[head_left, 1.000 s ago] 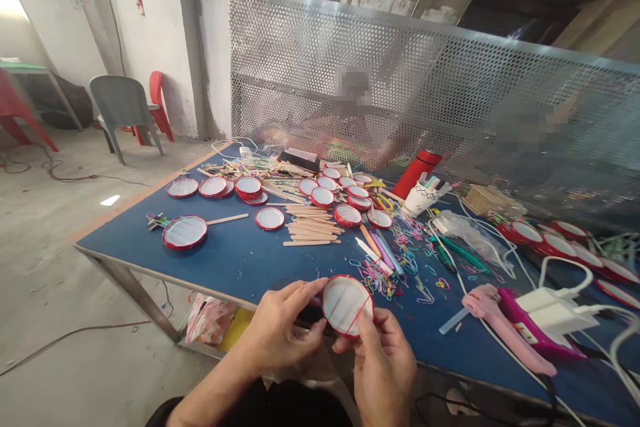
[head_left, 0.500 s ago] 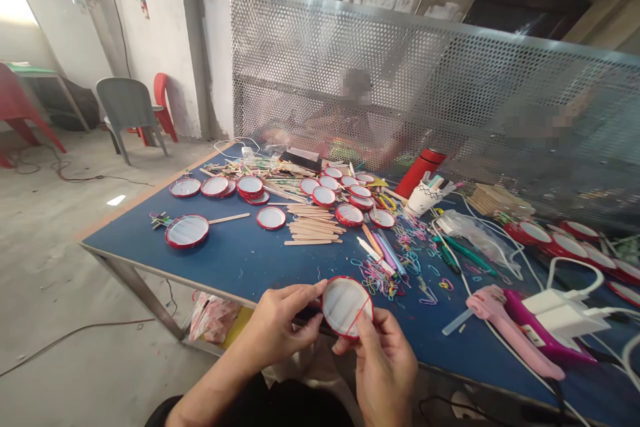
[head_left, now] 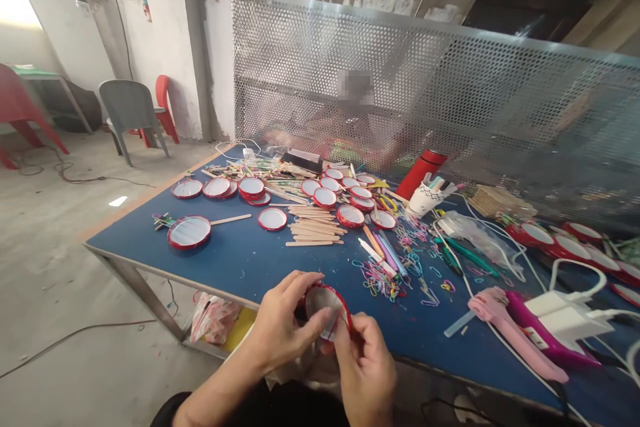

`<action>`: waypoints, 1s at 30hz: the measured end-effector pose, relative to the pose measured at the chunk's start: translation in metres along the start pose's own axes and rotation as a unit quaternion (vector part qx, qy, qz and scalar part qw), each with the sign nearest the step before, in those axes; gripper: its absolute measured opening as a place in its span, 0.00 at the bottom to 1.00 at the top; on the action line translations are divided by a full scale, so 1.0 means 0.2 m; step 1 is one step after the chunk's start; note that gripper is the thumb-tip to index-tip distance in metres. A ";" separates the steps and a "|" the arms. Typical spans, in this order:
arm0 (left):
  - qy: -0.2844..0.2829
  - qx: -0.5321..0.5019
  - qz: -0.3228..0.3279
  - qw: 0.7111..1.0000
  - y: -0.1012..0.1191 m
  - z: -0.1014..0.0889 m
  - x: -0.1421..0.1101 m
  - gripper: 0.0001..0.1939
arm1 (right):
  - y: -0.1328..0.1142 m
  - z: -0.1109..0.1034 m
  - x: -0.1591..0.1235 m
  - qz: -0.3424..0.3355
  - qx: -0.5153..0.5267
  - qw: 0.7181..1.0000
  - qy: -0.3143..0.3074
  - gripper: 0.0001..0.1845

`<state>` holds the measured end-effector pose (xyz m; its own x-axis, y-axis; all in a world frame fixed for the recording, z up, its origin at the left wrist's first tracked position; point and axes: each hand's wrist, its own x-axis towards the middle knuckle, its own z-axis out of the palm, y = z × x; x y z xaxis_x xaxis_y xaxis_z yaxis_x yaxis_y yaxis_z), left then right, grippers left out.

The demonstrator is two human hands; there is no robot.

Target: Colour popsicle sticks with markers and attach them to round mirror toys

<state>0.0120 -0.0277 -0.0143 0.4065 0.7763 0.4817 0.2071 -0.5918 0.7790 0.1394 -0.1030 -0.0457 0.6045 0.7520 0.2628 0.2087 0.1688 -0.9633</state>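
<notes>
From where I stand, the pile of wooden sticks [head_left: 315,230] makes a good marker on the blue counter [head_left: 240,273]. On the person's side of that pile, well apart from it, a red-rimmed disc [head_left: 324,297] is held up between both hands. The left hand [head_left: 285,320] grips its left side, thumb laid over the pale face; the right hand [head_left: 367,360] grips its lower right, thumb pressed beside a thin red line that crosses the face there. Whether that line is a thread or a band, I can't tell.

I'd judge the step to be setting or smoothing that line. The next move seems to call for a firm left grip on the rim while the right thumb works close to the edge, without denting the face.

Left of the pile lies another disc [head_left: 189,232], a stick jutting from it towards the pile. Right of the pile and a little nearer the person are coloured pens [head_left: 384,252] and a tangle of small coloured loops [head_left: 377,280].
</notes>
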 end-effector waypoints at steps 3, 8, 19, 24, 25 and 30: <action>0.013 0.014 -0.004 1.000 0.02 0.01 0.01 0.14 | 0.01 0.03 -0.04 -0.084 -0.069 0.994 0.028 0.23; 0.029 0.020 -0.010 0.999 0.03 0.02 0.02 0.10 | 0.01 0.04 -0.06 -0.184 -0.149 0.971 0.042 0.20; 0.055 0.033 0.024 0.998 0.02 0.02 0.02 0.11 | 0.01 0.03 -0.06 -0.207 -0.163 0.964 0.032 0.18; 0.051 0.024 0.040 0.998 0.03 0.00 0.02 0.10 | 0.02 0.00 -0.02 -0.286 -0.190 0.939 0.001 0.13; 0.051 0.022 0.042 0.998 0.03 0.00 0.02 0.10 | 0.02 -0.01 -0.01 -0.311 -0.195 0.930 -0.010 0.12; 0.048 0.023 0.065 0.996 0.04 0.00 0.02 0.12 | 0.02 -0.04 0.01 -0.350 -0.211 0.912 -0.023 0.09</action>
<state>0.0152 -0.0294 -0.0073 0.3464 0.7085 0.6149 0.2001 -0.6962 0.6894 0.1466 -0.1060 -0.0496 0.1780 0.5812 0.7940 0.8151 0.3650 -0.4499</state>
